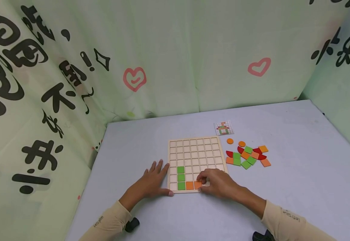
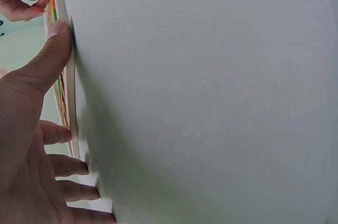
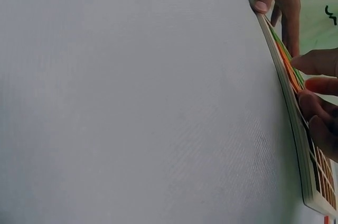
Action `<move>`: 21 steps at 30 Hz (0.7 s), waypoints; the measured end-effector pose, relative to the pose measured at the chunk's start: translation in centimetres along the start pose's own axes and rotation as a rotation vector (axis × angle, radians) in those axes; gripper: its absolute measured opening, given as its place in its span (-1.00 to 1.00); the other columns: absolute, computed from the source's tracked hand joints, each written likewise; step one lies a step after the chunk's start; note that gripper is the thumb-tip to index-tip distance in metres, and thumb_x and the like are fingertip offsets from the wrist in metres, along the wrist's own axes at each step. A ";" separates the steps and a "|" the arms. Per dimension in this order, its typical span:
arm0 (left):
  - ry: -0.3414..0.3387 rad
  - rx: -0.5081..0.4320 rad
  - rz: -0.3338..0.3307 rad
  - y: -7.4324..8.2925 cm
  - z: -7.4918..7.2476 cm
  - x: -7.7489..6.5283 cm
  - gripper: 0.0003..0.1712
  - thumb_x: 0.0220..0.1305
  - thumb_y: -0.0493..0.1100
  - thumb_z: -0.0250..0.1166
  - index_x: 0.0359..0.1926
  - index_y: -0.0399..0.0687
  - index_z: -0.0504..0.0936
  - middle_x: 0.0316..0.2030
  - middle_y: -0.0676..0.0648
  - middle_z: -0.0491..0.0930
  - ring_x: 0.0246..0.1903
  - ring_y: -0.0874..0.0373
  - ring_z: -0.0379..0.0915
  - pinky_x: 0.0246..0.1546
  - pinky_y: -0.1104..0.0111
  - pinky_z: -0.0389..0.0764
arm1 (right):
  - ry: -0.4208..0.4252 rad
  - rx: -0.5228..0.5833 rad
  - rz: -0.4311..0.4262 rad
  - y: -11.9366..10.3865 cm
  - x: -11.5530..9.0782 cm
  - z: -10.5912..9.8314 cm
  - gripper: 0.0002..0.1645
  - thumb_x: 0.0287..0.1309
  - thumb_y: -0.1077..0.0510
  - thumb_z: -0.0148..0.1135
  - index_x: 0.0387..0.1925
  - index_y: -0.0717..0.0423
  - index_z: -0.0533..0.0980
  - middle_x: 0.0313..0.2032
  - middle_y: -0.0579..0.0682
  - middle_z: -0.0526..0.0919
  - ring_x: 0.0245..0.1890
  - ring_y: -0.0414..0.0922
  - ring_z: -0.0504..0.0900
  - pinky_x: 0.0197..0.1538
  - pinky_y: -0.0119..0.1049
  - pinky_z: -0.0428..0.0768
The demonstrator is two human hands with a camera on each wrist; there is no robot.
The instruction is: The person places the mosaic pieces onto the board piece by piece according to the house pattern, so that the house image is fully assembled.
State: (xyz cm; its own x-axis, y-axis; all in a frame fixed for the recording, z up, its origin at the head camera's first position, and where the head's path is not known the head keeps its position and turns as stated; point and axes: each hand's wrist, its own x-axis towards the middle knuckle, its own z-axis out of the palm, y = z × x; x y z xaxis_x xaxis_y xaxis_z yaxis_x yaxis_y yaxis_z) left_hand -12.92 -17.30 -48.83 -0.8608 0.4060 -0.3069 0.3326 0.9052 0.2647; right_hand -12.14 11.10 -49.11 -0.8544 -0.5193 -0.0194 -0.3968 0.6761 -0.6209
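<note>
A pale wooden grid board (image 1: 193,142) lies flat on the table. My left hand (image 1: 153,180) rests at its left side with fingers spread, thumb at the near-left corner and fingertips along the edge. Three green square tiles (image 1: 181,177) form a column in the board's cells. Right of the lowest one sits an orange square tile (image 1: 189,185). Over the near row, my right hand (image 1: 220,183) pinches a second orange square tile (image 1: 197,185) between thumb and curled fingers, at the cell beside the first. The right hand covers several cells behind it.
Right of the board lies a loose group of green squares (image 1: 236,158), orange squares (image 1: 263,148), red curved pieces (image 1: 262,157) and orange discs (image 1: 230,141). A small pattern card (image 1: 223,128) lies beyond the board. Printed curtains (image 1: 193,67) hang along the table's (image 1: 298,140) far edge.
</note>
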 end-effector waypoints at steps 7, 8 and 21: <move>-0.001 -0.002 -0.002 0.0 0.0 0.0 0.31 -0.02 0.47 0.42 0.58 -0.05 0.07 0.55 -0.32 -0.01 0.52 -0.39 -0.12 0.33 -0.31 0.22 | -0.027 0.030 -0.077 0.5 -0.3 -0.3 -0.74 0.08 0.09 0.49 -0.17 0.00 0.68 -0.36 -0.29 0.64 -0.37 -0.30 0.50 -0.27 -0.43 0.50; -0.002 -0.004 -0.002 0.0 0.0 0.0 0.31 -0.02 0.47 0.42 0.58 -0.05 0.07 0.56 -0.32 -0.01 0.52 -0.39 -0.12 0.33 -0.31 0.22 | -0.037 0.042 -0.080 0.6 -0.4 -0.4 -0.74 0.09 0.08 0.48 -0.16 -0.01 0.68 -0.35 -0.30 0.65 -0.38 -0.31 0.49 -0.28 -0.44 0.49; -0.003 -0.005 0.003 -0.3 0.2 0.1 0.31 -0.01 0.48 0.40 0.58 -0.04 0.06 0.56 -0.32 -0.02 0.52 -0.39 -0.13 0.33 -0.30 0.22 | -0.099 0.179 -0.075 2.4 -1.6 -2.4 -0.72 0.23 0.05 0.39 -0.04 -0.01 0.66 -0.29 -0.31 0.64 -0.53 -0.34 0.46 -0.39 -0.45 0.50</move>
State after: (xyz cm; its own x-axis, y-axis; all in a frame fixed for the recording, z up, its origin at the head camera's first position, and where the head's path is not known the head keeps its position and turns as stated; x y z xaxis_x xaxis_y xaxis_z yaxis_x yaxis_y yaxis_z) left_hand -12.98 -17.50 -49.08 -0.8587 0.4091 -0.3087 0.3332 0.9033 0.2703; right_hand -12.54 14.81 -48.70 -0.7844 -0.6190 -0.0392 -0.3844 0.5348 -0.7524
